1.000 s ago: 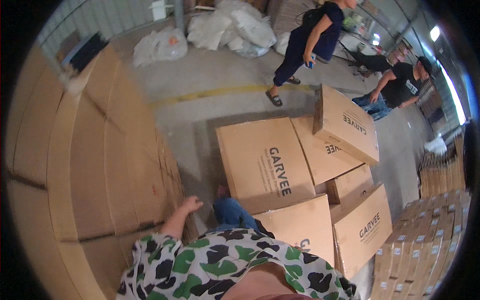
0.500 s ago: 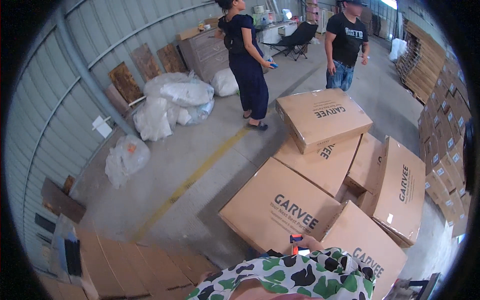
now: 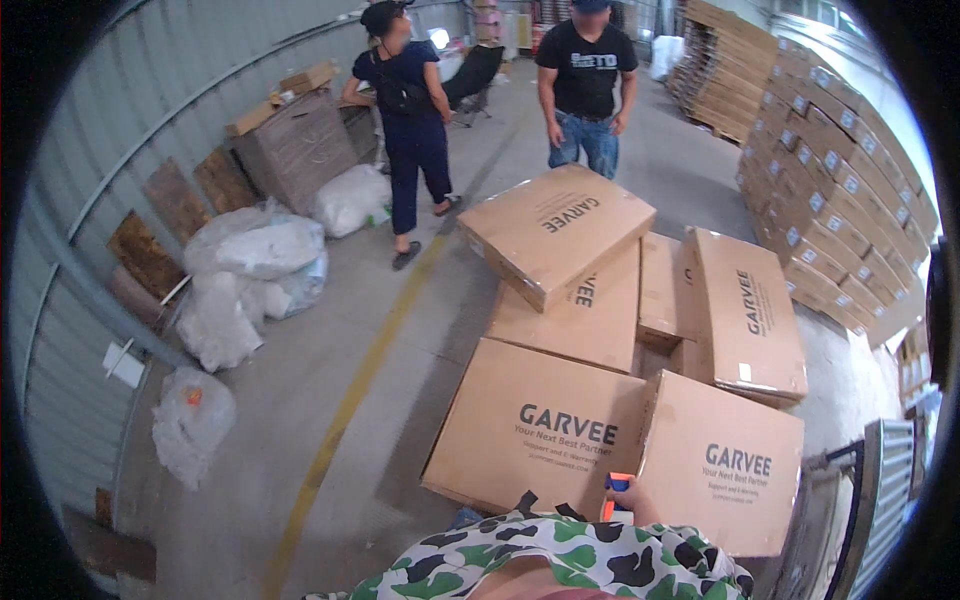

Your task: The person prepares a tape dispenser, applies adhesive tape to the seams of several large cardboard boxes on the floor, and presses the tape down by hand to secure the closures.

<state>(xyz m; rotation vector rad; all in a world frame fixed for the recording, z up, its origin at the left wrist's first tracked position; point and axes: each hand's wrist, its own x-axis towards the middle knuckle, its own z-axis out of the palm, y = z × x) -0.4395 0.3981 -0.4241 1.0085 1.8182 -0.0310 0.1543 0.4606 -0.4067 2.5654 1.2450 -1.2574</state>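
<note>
My right hand (image 3: 634,498) is closed around a small blue-and-orange tool with a white part, which looks like a tape dispenser (image 3: 619,484). It is held low in front of me, over the near edges of two cartons. A large brown carton (image 3: 480,420) lies to the left of the hand, and another brown carton (image 3: 680,450), tilted, is just right of it. My left hand is out of view; a camouflage-patterned garment (image 3: 560,560) fills the lower edge. Behind the near cartons, one carton (image 3: 560,200) rests crookedly on top of another carton (image 3: 560,325).
A tilted carton (image 3: 735,340) leans at the right of the pile. Two people (image 3: 415,110) (image 3: 590,85) stand beyond it. Stacked cartons (image 3: 830,190) rise at far right, above a grey metal frame (image 3: 885,480). Plastic bags (image 3: 250,250) and a drawer cabinet (image 3: 290,145) line the left wall.
My view has turned right, so the cartons appear further left. The person in dark clothes has turned and stepped. My right hand still holds the tape dispenser.
</note>
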